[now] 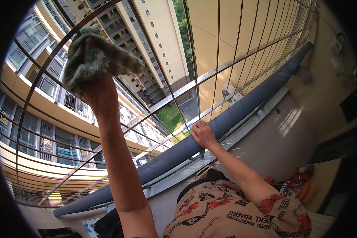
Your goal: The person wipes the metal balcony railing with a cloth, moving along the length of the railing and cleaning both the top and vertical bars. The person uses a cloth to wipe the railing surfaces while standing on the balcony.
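A green-and-grey fluffy cloth (89,65) is bunched in my left hand (98,90), raised at the upper left with the arm stretched out. The cloth covers most of the fingers. It lies against or just in front of a dark curved bar of the metal window grille (185,89); actual contact cannot be made out. Lower down, my right hand (203,134) rests on the thick grey handrail (241,106), its fingers curled over the far side beside the grille's lower bars. No tool shows in that hand.
A pale ledge (264,108) runs below the handrail. Beyond the grille are apartment buildings (163,38), an air-conditioner outdoor unit (231,92) and grass (170,116) far below. Red and orange objects (306,184) lie on a surface at my right; a black item (109,223) is at lower left.
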A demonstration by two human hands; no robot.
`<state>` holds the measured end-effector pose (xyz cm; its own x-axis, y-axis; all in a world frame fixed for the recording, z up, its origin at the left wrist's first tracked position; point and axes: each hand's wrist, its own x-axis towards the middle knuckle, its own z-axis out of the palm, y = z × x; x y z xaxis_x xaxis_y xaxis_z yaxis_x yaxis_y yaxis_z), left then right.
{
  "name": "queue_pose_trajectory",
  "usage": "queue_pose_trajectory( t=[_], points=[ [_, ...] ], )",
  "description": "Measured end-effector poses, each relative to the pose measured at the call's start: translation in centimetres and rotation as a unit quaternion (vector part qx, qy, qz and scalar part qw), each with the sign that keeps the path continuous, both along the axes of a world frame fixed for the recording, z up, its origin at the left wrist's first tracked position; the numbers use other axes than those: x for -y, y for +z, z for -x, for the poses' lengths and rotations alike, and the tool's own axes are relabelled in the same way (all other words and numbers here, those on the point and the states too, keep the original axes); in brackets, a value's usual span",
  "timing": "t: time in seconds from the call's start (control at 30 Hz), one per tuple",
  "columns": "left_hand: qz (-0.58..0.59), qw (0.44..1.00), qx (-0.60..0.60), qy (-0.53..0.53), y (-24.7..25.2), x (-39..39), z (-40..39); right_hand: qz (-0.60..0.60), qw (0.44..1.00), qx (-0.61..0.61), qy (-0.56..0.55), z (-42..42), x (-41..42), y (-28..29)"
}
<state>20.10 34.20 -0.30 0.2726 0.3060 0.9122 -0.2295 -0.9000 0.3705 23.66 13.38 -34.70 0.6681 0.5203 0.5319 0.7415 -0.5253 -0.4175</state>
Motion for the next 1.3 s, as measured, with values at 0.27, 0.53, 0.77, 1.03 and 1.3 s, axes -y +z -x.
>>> queue_pose_trajectory(
  t=[0.27, 0.53, 0.77, 1.03, 1.3],
  points=[
    [-0.274, 0.85, -0.136, 0.428, -1.5, -2.1, -2.4, -0.004, 1.0, 0.005, -0.002, 0.0, 0.1, 0.2],
    [0.191, 0.97, -0.043, -0.142, -16.7, 2.9, 1.0, 0.001, 1.0, -0.014, 0.009, 0.2, 0.2, 0.6],
    [-0.095, 0.961, -0.233, 0.115, -15.7, 2.7, 4.0, 0.004, 1.0, 0.001, -0.007, 0.2, 0.4, 0.5],
    [0.217, 0.968, -0.009, -0.123, -4.5, 6.4, 3.9, 0.003, 1.0, -0.004, 0.002, 0.3, 0.5, 0.7],
    [0.371, 0.82, 0.012, -0.435, 5.2, 6.5, -4.1, 0.013, 1.0, 0.015, -0.008, 0.3, 0.3, 0.2]
  ],
)
